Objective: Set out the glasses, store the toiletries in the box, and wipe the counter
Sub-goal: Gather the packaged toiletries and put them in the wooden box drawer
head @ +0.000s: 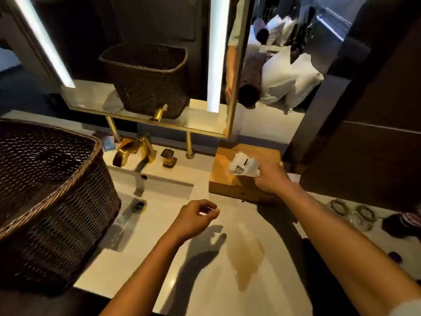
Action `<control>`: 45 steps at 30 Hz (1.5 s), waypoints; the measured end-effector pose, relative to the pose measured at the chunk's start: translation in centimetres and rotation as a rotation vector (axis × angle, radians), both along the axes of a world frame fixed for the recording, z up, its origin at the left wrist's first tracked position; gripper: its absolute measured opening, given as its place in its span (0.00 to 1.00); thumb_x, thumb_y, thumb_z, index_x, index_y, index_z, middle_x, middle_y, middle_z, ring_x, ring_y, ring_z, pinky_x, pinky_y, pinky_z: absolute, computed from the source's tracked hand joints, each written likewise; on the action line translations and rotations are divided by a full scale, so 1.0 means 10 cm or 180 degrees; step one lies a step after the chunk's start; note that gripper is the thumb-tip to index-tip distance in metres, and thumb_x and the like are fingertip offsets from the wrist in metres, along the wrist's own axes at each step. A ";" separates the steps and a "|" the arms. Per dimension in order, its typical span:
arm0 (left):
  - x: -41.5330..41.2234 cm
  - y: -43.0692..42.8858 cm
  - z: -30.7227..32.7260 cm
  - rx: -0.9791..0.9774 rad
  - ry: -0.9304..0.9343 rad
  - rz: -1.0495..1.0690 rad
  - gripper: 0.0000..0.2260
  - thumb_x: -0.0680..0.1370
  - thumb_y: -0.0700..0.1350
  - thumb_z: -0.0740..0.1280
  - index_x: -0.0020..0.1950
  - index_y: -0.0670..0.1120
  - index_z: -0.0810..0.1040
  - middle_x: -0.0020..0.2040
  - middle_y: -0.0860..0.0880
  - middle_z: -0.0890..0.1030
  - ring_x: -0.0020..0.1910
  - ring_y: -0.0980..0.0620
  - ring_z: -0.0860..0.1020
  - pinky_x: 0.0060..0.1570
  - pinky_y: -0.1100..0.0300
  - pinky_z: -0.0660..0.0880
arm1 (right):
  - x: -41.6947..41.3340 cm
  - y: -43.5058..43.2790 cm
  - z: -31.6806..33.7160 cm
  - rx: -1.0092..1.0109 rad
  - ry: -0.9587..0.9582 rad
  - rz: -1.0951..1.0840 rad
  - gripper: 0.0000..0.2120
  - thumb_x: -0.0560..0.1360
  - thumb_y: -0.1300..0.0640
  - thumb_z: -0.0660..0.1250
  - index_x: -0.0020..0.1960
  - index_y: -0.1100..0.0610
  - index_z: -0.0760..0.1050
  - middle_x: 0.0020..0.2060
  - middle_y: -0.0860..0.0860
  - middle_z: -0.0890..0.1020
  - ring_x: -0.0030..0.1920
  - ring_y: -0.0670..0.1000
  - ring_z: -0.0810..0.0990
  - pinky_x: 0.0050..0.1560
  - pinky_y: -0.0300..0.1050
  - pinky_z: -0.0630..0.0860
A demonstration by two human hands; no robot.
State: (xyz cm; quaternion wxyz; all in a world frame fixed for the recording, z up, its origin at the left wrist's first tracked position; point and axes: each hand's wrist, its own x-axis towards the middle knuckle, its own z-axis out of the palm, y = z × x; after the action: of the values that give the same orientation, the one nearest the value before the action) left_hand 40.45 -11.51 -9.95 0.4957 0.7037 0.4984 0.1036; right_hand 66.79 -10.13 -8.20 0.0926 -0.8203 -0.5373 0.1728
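Note:
My right hand [272, 179] grips a bunch of white toiletry packets [242, 166] and holds them just over the wooden box [223, 174] at the back right of the white counter [205, 281]. My left hand [196, 216] hovers above the counter near the sink, fingers loosely curled and pinched, with nothing visible in them. A brownish spill [246, 254] lies on the counter in front of the box. Two clear glasses [355, 213] stand at the right edge, partly behind my right forearm.
A large dark wicker basket [45, 190] sits at the left over the sink edge. A gold tap [134, 151] and gold knob [168, 157] stand behind the basin [159, 190]. A mirror [148, 65] hangs above. Dark items [401, 222] lie at far right.

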 end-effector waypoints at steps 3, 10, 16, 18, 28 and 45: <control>0.44 0.19 -0.20 -0.0274 -0.0181 0.0205 0.13 0.80 0.52 0.68 0.61 0.48 0.81 0.57 0.49 0.83 0.54 0.51 0.82 0.57 0.55 0.79 | 0.20 0.25 -0.20 -0.0019 -0.0199 0.0126 0.28 0.75 0.58 0.71 0.72 0.48 0.69 0.65 0.53 0.77 0.62 0.58 0.77 0.60 0.54 0.78; 1.15 0.48 -0.73 -0.0945 -0.0261 0.0428 0.10 0.80 0.50 0.68 0.56 0.47 0.82 0.53 0.47 0.85 0.53 0.49 0.84 0.59 0.49 0.81 | 0.55 0.59 -0.77 -0.0039 -0.0176 0.0650 0.35 0.73 0.41 0.70 0.76 0.48 0.62 0.77 0.52 0.63 0.78 0.56 0.59 0.78 0.61 0.49; 1.42 0.58 -1.06 -0.1166 -0.0370 0.0692 0.14 0.74 0.56 0.67 0.49 0.48 0.85 0.47 0.47 0.87 0.49 0.47 0.86 0.56 0.47 0.82 | 0.63 0.61 -1.11 0.0251 -0.0353 0.0753 0.50 0.64 0.17 0.52 0.79 0.42 0.54 0.82 0.48 0.49 0.81 0.54 0.44 0.77 0.64 0.37; 1.49 0.60 -1.13 -0.1265 -0.0518 0.0776 0.16 0.77 0.54 0.64 0.48 0.44 0.85 0.45 0.44 0.87 0.47 0.46 0.85 0.51 0.52 0.79 | 0.62 0.64 -1.14 0.0365 -0.0367 0.0659 0.50 0.64 0.16 0.50 0.79 0.42 0.55 0.82 0.48 0.50 0.81 0.55 0.45 0.78 0.64 0.39; 1.59 0.56 -1.20 -0.1408 -0.0795 0.1277 0.11 0.78 0.43 0.66 0.43 0.42 0.86 0.40 0.40 0.87 0.46 0.41 0.86 0.51 0.50 0.79 | 0.58 0.66 -1.23 0.0598 -0.0564 0.0476 0.45 0.66 0.20 0.54 0.76 0.41 0.61 0.81 0.49 0.56 0.81 0.54 0.51 0.78 0.60 0.47; 1.28 0.32 -1.06 -0.1722 -0.0707 0.1205 0.08 0.78 0.39 0.67 0.43 0.41 0.85 0.37 0.43 0.87 0.39 0.45 0.85 0.47 0.51 0.83 | 0.57 0.66 -1.24 0.0720 -0.0819 0.0430 0.44 0.66 0.19 0.54 0.75 0.42 0.64 0.79 0.49 0.61 0.79 0.53 0.57 0.78 0.59 0.53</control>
State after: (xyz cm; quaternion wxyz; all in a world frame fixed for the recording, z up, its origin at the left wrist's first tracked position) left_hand 53.23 -8.32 -20.54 0.6874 0.4263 0.5726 0.1338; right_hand 72.45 -3.55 -20.58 0.1029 -0.7820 -0.6146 0.0108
